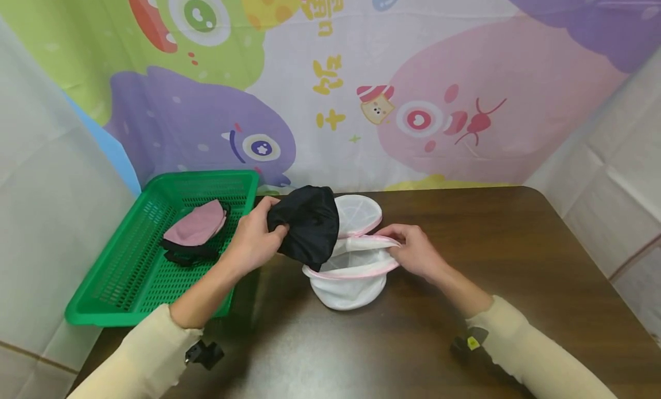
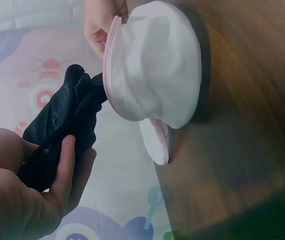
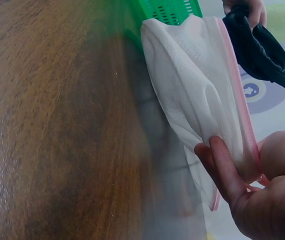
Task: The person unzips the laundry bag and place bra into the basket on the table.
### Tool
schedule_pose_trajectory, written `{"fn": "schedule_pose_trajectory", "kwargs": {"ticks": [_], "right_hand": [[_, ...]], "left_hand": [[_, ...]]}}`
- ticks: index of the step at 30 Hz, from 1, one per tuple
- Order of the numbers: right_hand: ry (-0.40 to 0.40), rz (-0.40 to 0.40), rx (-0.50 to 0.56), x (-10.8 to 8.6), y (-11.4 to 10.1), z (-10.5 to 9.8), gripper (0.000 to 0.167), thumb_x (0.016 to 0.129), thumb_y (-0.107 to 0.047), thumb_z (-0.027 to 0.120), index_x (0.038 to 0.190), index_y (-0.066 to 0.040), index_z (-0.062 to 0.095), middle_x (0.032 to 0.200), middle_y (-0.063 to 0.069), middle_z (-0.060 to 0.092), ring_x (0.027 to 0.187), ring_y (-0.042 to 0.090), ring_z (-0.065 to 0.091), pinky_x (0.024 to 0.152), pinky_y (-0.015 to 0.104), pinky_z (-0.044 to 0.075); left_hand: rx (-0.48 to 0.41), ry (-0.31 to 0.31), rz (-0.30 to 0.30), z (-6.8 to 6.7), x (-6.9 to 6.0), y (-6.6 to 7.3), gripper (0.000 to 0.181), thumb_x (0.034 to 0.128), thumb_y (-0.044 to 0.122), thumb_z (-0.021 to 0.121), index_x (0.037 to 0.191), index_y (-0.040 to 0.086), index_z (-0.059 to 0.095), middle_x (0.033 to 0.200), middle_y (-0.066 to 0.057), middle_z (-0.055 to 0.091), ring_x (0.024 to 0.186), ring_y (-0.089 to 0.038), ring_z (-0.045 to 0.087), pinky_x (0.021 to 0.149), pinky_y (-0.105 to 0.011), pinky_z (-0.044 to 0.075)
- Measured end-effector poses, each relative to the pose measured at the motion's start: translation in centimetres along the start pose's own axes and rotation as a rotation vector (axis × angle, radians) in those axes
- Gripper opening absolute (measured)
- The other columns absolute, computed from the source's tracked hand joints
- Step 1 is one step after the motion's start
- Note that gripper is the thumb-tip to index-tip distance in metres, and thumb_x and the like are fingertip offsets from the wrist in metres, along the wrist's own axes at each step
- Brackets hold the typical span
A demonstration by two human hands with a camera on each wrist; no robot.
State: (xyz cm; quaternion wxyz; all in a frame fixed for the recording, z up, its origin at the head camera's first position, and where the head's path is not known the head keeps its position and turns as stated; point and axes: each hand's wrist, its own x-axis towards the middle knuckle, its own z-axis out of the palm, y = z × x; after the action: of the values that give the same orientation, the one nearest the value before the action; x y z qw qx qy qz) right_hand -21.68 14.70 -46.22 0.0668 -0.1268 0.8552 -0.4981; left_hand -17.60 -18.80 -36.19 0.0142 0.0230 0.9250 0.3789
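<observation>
My left hand (image 1: 256, 238) grips a folded black fabric garment (image 1: 306, 224) between thumb and fingers. The garment hangs over the left side of a white mesh laundry bag (image 1: 348, 290), its lower edge at the bag's mouth. The bag has a pink zipper trim, and its round lid flap (image 1: 358, 212) lies folded back behind it. On the bag's right side, my right hand (image 1: 415, 251) pinches the pink-trimmed rim. In the right wrist view, thumb and fingers of that hand hold the mesh wall (image 3: 192, 85) from both sides. The garment's exact kind is unclear.
A green plastic basket (image 1: 103, 272) stands to the left, holding a pink cloth piece (image 1: 196, 224) and black items (image 1: 191, 254). The dark wooden table (image 1: 465, 353) runs up to a printed cartoon curtain (image 1: 330, 146) at the back. Pale walls flank both sides.
</observation>
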Motion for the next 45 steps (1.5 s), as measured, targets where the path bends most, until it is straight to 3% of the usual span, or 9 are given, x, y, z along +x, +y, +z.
{"fn": "schedule_pose_trajectory", "kwargs": {"ticks": [9, 18, 26, 32, 37, 41, 45], "right_hand": [[0.006, -0.009, -0.012, 0.0, -0.1, 0.0, 0.033, 0.097, 0.01, 0.064, 0.124, 0.001, 0.082, 0.124, 0.023, 0.082, 0.099, 0.025, 0.066, 0.08, 0.02, 0.052], [0.002, -0.01, -0.003, 0.0, -0.1, 0.3, 0.035, 0.096, 0.012, 0.063, 0.124, 0.002, 0.082, 0.126, 0.023, 0.081, 0.101, 0.025, 0.066, 0.079, 0.019, 0.052], [-0.001, -0.021, -0.012, 0.0, 0.2, 0.3, 0.036, 0.095, 0.013, 0.062, 0.123, 0.002, 0.082, 0.124, 0.023, 0.082, 0.097, 0.023, 0.066, 0.077, 0.019, 0.053], [-0.003, -0.031, -0.007, 0.0, 0.2, 0.3, 0.037, 0.094, 0.014, 0.061, 0.123, 0.003, 0.081, 0.122, 0.024, 0.082, 0.093, 0.021, 0.065, 0.075, 0.019, 0.053], [-0.003, -0.03, -0.01, 0.0, 0.2, 0.4, 0.036, 0.095, 0.013, 0.061, 0.123, 0.002, 0.082, 0.122, 0.023, 0.082, 0.095, 0.022, 0.065, 0.076, 0.019, 0.053], [-0.004, -0.03, -0.008, -0.1, 0.2, 0.4, 0.036, 0.095, 0.012, 0.062, 0.123, 0.003, 0.082, 0.121, 0.024, 0.082, 0.094, 0.021, 0.065, 0.075, 0.02, 0.053], [-0.006, -0.029, -0.012, -0.2, 0.3, 0.3, 0.036, 0.094, 0.012, 0.062, 0.122, 0.003, 0.082, 0.12, 0.023, 0.082, 0.092, 0.021, 0.064, 0.074, 0.02, 0.053]], "left_hand": [[-0.032, 0.001, -0.019, -1.4, 0.3, -0.2, 0.043, 0.1108, 0.017, 0.062, 0.152, 0.007, 0.055, 0.137, -0.029, 0.072, 0.112, -0.041, 0.072, 0.086, -0.041, 0.056], [-0.07, 0.026, -0.074, -2.2, 0.9, -0.6, 0.047, 0.1111, 0.019, 0.062, 0.155, 0.006, 0.051, 0.145, -0.029, 0.067, 0.126, -0.044, 0.067, 0.105, -0.054, 0.056], [-0.189, 0.025, -0.113, -3.0, 1.2, -1.0, 0.048, 0.1142, 0.018, 0.058, 0.157, 0.001, 0.044, 0.155, -0.03, 0.056, 0.136, -0.045, 0.062, 0.11, -0.057, 0.056], [-0.207, 0.035, -0.122, -3.6, 1.4, -1.3, 0.047, 0.1146, 0.017, 0.058, 0.156, 0.0, 0.044, 0.156, -0.031, 0.055, 0.137, -0.044, 0.061, 0.114, -0.056, 0.055], [-0.231, 0.03, -0.121, -4.0, 1.4, -1.6, 0.044, 0.115, 0.015, 0.057, 0.154, -0.001, 0.044, 0.154, -0.03, 0.055, 0.134, -0.042, 0.064, 0.106, -0.045, 0.06], [-0.309, -0.022, -0.128, -4.4, 1.6, -2.2, 0.043, 0.1163, 0.013, 0.054, 0.154, -0.002, 0.041, 0.156, -0.031, 0.052, 0.128, -0.04, 0.071, 0.094, -0.037, 0.069], [-0.358, -0.08, -0.142, -5.2, 1.7, -2.7, 0.046, 0.1174, 0.013, 0.052, 0.158, -0.004, 0.036, 0.158, -0.034, 0.05, 0.111, -0.027, 0.078, 0.087, -0.038, 0.072]]}}
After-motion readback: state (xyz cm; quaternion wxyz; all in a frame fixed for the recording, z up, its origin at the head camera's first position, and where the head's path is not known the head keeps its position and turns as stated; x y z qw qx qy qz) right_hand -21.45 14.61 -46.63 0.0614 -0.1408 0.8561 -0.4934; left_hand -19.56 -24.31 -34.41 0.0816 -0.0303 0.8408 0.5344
